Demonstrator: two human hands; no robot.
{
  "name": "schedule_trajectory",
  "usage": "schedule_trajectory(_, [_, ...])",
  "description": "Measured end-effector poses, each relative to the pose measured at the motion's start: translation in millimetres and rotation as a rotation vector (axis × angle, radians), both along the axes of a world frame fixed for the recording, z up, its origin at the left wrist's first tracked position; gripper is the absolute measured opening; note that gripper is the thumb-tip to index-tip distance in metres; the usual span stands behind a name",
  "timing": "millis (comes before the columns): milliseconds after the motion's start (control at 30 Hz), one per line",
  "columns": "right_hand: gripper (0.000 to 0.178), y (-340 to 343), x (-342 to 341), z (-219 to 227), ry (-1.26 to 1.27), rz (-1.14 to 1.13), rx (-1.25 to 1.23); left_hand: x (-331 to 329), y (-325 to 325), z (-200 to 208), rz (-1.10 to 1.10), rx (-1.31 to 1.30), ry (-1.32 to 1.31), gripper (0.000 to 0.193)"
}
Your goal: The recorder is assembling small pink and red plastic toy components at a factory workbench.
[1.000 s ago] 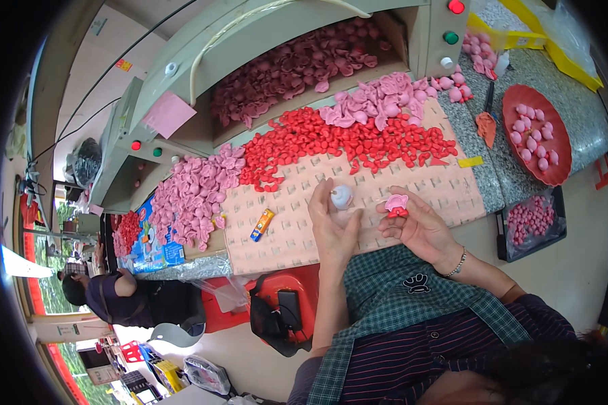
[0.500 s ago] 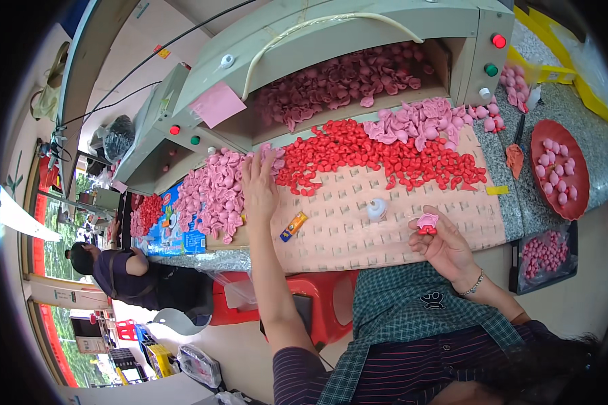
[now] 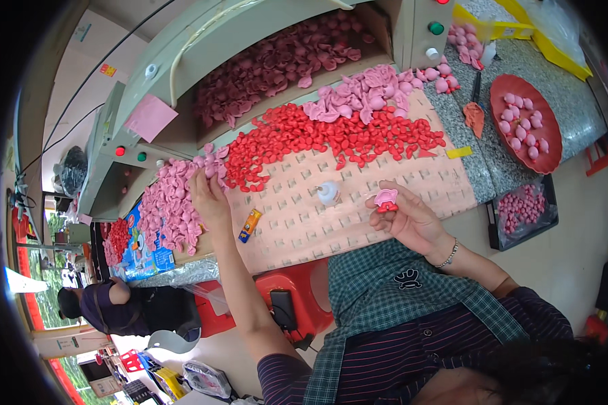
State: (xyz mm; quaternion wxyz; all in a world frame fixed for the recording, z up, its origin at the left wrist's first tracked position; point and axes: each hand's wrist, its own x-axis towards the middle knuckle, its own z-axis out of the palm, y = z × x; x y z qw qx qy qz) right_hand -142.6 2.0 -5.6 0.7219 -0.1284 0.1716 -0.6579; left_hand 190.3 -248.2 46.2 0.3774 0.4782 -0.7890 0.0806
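Note:
In my right hand (image 3: 415,219) a small moulded figure (image 3: 386,197), pink above and red below, is pinched between thumb and fingers. My left hand (image 3: 211,200) reaches to the edge of the heap of soft pink moulded pieces (image 3: 175,202), fingers bent together at a pink piece (image 3: 211,162); the fingertips are partly hidden. Beside that heap spreads a pile of small glossy red pieces (image 3: 284,138). Between my hands, a small white bottle with a nozzle (image 3: 328,193) stands on the pale patterned mat (image 3: 297,233).
An oven-like machine (image 3: 142,71) holds more pink pieces at the back. A small orange and blue packet (image 3: 250,225) lies near my left forearm. To the right are a red dish of pink balls (image 3: 550,152) and a black tray (image 3: 554,216). Another person (image 3: 115,307) sits at the far left.
The view has swung, so the bench appears farther left and higher. My left hand's fingers have drawn together at the pink pieces. My right hand still holds the figure.

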Motion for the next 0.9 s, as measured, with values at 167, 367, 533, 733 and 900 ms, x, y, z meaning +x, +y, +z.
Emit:
schedule_trajectory(167, [0.046, 1.2, -1.1, 0.5, -0.058, 0.015, -0.003, -72.0, 90.7, -1.4, -0.171, 0.225, 0.117, 0.02])
schedule_trajectory(367, [0.051, 2.2, -0.5, 1.7, -0.102, 0.031, 0.0, -106.4, 128.9, -23.4, -0.204, 0.196, -0.062, 0.02])
schedule_trajectory(533, [0.052, 3.1, -1.5, -1.5, -0.112, 0.034, -0.002, -99.8, 133.7, -14.8, -0.202, 0.176, 0.019, 0.022])
schedule_trajectory(733, [0.05, 1.1, -2.3, 0.1, -0.125, 0.034, -0.013, -106.4, 179.2, 0.7, -0.31, 0.416, -0.025, 0.023])
schedule_trajectory(900, [0.051, -0.9, -0.5, 2.8, -0.128, 0.052, 0.006, -114.3, 196.5, -6.5, -0.274, 0.451, -0.119, 0.018])
